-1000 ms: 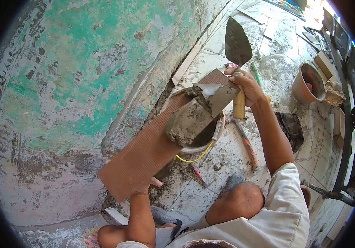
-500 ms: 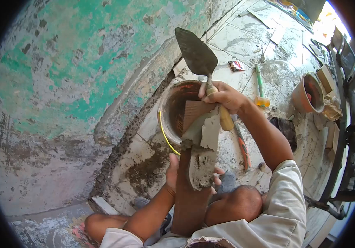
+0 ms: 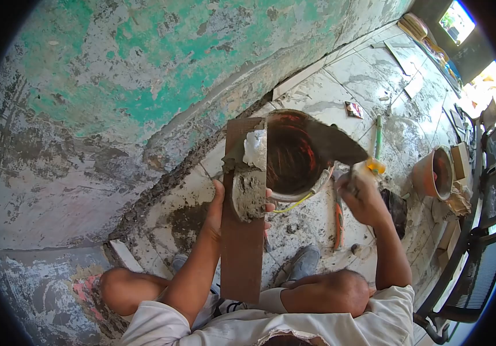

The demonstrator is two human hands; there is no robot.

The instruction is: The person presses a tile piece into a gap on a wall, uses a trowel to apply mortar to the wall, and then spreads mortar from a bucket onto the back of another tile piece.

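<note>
Trowel (image 3: 334, 144) handle inside blurred right hand (image 3: 362, 199)

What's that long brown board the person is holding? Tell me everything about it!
The board is a long, narrow, reddish-brown strip, flat and stiff-looking. It points away from the person, its far end by the bucket's rim. The left hand grips its middle from beneath, fingertips curling over the right edge. A lump of wet grey mortar sits on its upper half, with a white smear above. The trowel in the right hand is clear of it.
</note>
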